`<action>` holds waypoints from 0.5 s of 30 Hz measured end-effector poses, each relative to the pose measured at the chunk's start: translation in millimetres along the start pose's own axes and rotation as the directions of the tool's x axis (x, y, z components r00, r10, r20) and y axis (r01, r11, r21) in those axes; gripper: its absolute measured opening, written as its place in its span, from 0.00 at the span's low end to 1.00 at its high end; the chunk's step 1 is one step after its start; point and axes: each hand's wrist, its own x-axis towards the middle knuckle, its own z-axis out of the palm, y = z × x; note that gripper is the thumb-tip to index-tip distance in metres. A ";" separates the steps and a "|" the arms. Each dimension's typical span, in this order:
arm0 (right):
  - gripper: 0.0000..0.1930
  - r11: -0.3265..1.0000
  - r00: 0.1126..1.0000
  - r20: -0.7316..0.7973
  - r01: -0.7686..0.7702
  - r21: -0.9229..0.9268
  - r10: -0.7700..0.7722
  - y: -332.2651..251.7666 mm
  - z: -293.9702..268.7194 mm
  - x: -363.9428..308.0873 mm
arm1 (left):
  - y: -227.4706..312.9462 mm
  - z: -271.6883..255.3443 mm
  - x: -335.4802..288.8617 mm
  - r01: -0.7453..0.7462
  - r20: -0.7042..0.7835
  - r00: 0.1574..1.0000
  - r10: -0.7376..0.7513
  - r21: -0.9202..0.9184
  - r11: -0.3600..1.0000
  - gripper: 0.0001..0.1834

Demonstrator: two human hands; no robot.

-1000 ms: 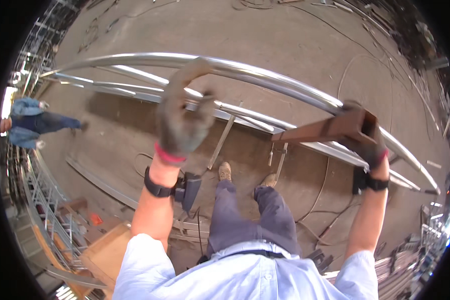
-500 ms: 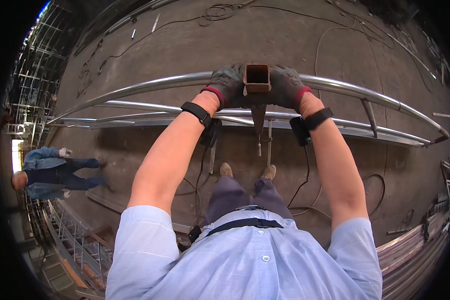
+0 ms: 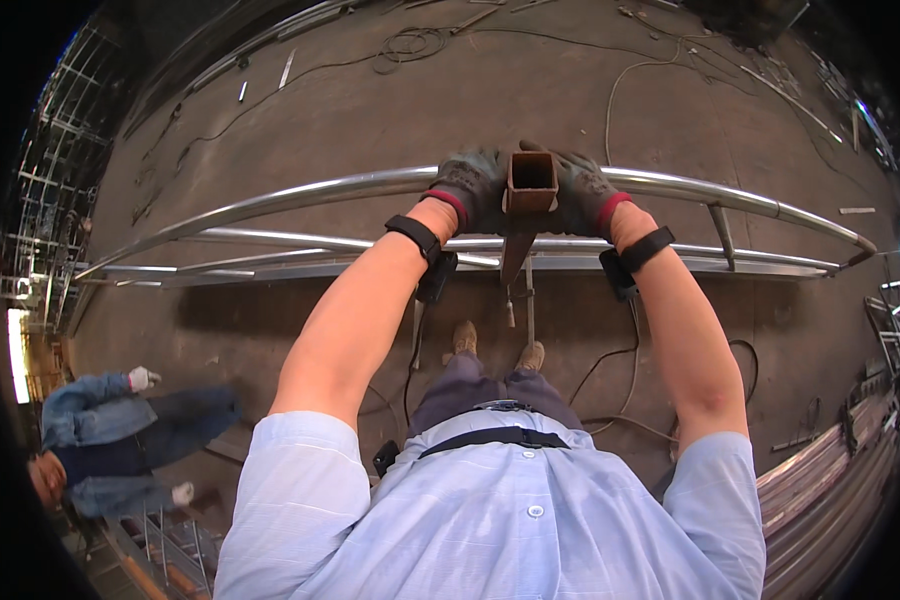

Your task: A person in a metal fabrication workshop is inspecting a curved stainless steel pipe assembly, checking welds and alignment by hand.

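Note:
My left hand (image 3: 472, 190) and my right hand (image 3: 582, 192), both in dark grey gloves with red cuffs, press in from either side of a rusty square steel tube (image 3: 531, 200). The tube stands upright with its open end towards me, and its lower part tapers away below my hands. Left fingers curl against the tube; some right fingers reach along its far side, and the rest are hidden. Just behind my hands runs the shiny round top pipe (image 3: 710, 188) of a long metal frame. Whether the tube touches that pipe, I cannot tell.
A person (image 3: 95, 420) in a blue jacket and white gloves is at the left. Long metal bars (image 3: 820, 500) lie stacked at the lower right. Cables (image 3: 410, 42) coil on the far floor, and more cable (image 3: 625, 420) trails near my feet. A bright spot glows at the right edge.
The person at the left has come nearer and appears lower. My hands and the tube sit slightly further right and lower in the picture, still together.

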 end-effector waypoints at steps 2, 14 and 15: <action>0.53 0.999 0.997 0.059 -0.051 0.000 0.051 -5.2 -9.1 -5.3 | -0.6 -2.9 -1.5 -0.016 0.028 0.999 0.016 -0.025 1.000 0.34; 0.26 0.705 0.722 0.099 -0.690 0.164 0.684 132.0 -82.2 -96.3 | -8.9 10.4 -0.9 -0.064 -0.033 0.998 0.062 -0.079 0.995 0.43; 0.27 0.614 0.618 0.048 -0.786 0.077 0.785 138.8 -86.2 -100.3 | -9.5 13.2 -0.1 -0.069 -0.029 0.997 0.067 -0.076 0.995 0.43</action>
